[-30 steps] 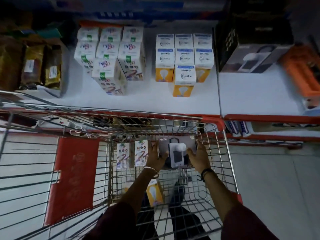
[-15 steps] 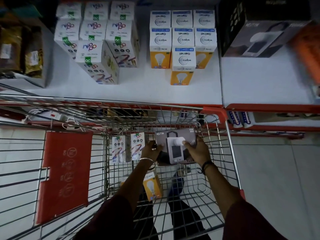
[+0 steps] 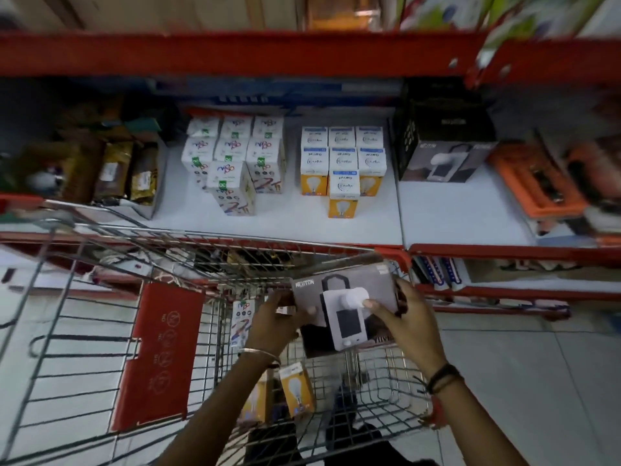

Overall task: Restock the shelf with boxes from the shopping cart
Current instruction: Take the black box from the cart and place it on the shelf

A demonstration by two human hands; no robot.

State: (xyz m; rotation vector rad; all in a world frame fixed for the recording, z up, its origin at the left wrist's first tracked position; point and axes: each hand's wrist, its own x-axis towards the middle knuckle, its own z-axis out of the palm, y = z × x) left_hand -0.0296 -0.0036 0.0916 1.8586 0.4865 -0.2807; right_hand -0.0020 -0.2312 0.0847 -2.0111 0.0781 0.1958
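Note:
I hold a dark grey lantern box [image 3: 346, 297] with both hands above the wire shopping cart [image 3: 208, 250], near its far right corner. My left hand [image 3: 272, 322] grips the box's left side and my right hand [image 3: 408, 317] grips its right side. Down in the cart lie a white patterned box [image 3: 242, 317] and yellow bulb boxes [image 3: 297, 390]. On the white shelf [image 3: 447, 216] ahead stands a matching lantern box [image 3: 447, 159], right of rows of yellow-and-white bulb boxes [image 3: 342, 169] and white patterned boxes [image 3: 235, 163].
A red shelf beam [image 3: 235, 55] runs overhead. An orange item [image 3: 534, 186] lies at the shelf's right end and dark packets [image 3: 111, 169] sit in a tray at its left. A red panel [image 3: 158, 354] hangs inside the cart. A lower shelf [image 3: 504, 284] shows on the right.
The lantern box has risen from inside the cart to about rim height, still held in both hands. My view has tilted up, showing the overhead red beam.

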